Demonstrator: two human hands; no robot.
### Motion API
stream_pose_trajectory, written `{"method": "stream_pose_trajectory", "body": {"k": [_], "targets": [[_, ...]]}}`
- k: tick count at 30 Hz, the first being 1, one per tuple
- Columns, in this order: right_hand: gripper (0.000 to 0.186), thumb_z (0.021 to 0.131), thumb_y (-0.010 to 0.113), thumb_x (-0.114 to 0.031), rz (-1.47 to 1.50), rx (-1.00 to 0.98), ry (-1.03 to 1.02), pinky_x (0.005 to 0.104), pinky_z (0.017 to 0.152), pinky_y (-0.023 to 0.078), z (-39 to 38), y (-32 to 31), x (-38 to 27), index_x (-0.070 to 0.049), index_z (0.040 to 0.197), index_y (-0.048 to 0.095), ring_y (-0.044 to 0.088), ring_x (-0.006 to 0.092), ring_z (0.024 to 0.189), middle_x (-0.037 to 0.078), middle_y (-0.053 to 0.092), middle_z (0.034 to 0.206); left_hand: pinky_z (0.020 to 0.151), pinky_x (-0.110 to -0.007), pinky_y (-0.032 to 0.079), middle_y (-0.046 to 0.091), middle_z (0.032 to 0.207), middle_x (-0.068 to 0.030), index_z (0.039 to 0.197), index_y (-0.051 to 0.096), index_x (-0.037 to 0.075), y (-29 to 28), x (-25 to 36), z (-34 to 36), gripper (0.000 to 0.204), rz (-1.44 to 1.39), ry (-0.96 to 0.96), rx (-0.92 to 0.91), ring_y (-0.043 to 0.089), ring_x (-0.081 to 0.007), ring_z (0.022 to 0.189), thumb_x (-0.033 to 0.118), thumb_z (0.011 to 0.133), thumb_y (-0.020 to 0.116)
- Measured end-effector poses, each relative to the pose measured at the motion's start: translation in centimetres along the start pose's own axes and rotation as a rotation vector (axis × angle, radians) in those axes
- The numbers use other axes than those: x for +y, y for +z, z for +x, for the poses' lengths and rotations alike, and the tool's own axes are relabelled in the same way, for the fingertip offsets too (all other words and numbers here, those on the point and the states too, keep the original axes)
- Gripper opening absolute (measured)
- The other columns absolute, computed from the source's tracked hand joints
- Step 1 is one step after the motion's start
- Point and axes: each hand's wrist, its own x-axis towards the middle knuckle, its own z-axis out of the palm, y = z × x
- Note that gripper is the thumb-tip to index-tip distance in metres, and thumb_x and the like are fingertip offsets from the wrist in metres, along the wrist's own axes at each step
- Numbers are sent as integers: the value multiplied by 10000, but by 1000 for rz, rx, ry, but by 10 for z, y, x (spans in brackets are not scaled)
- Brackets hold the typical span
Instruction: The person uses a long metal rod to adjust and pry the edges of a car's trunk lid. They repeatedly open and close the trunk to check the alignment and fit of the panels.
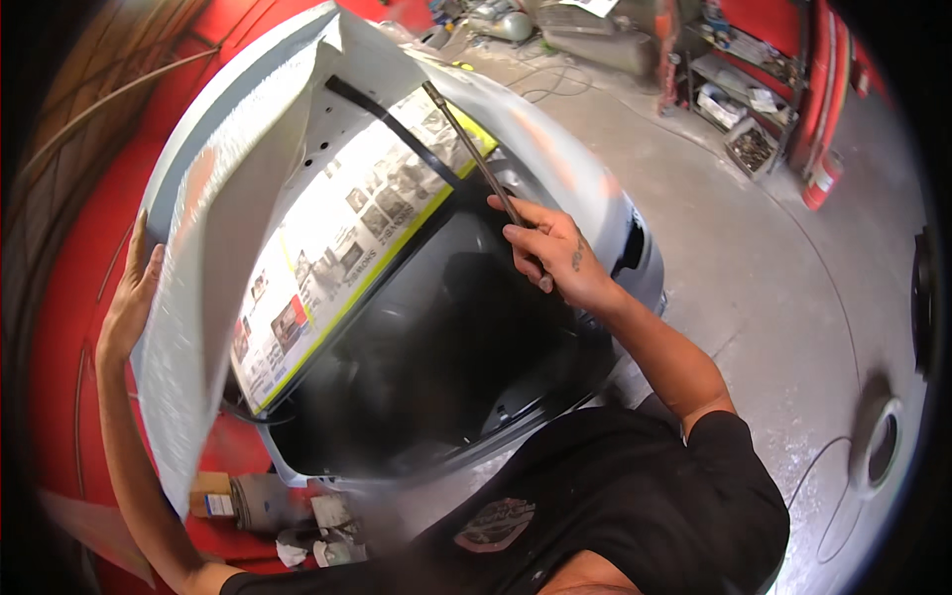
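My left hand is closed over the outer edge of a raised pale grey car lid, with the thumb and fingers at its rim. In my right hand is a long, slim metal bar with a socket-like end, which points up and away over the car body. Under the lid, printed newspaper sheets edged in yellow-green cover the area by the dark opening. A black curved arm runs from the lid down across the paper. The bar's lower end is hidden in my palm.
Grey-white bodywork with orange-brown patches borders the opening on the right. A shelf rack and a red fire extinguisher stand at the far right. A round ring-shaped object and a cable lie on the floor. A cardboard box sits lower left.
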Motion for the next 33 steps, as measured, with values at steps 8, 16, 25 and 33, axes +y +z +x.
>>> {"method": "stream_pose_trajectory", "body": {"k": [8, 16, 25, 33], "targets": [[478, 1031, 496, -213, 138, -121, 35, 212, 430, 324, 72, -10, 21, -28, 1469, 447, 375, 54, 473, -30, 413, 591, 1202, -322, 233, 362, 1596, -140, 1539, 347, 10, -72, 41, -39, 612, 101, -97, 62, 325, -230, 1479, 416, 1082, 362], [454, 1047, 503, -248, 362, -317, 160, 226, 418, 316, 147, -6, 13, -26, 1442, 478, 337, 67, 440, -32, 372, 555, 1190, -314, 252, 402, 1574, -137, 1524, 381, 7, -134, -27, -40, 603, 27, -299, 326, 360, -223, 1460, 413, 1078, 372], [398, 1055, 492, -279, 432, -394, 119, 242, 437, 324, 194, 6, -15, -54, 1382, 523, 353, 87, 425, -25, 388, 552, 1144, -287, 304, 531, 1484, -123, 1462, 488, 1, -126, -54, 14, 576, -220, -294, 790, 478, -192, 1376, 404, 1058, 409], [429, 1041, 514, -276, 418, -375, 82, 267, 452, 336, 222, 22, -25, 0, 1370, 495, 350, 99, 434, -21, 384, 573, 1136, -304, 326, 543, 1476, -123, 1436, 520, 10, -111, -53, 78, 609, -36, -204, 959, 475, -223, 1392, 456, 1032, 433]]}}
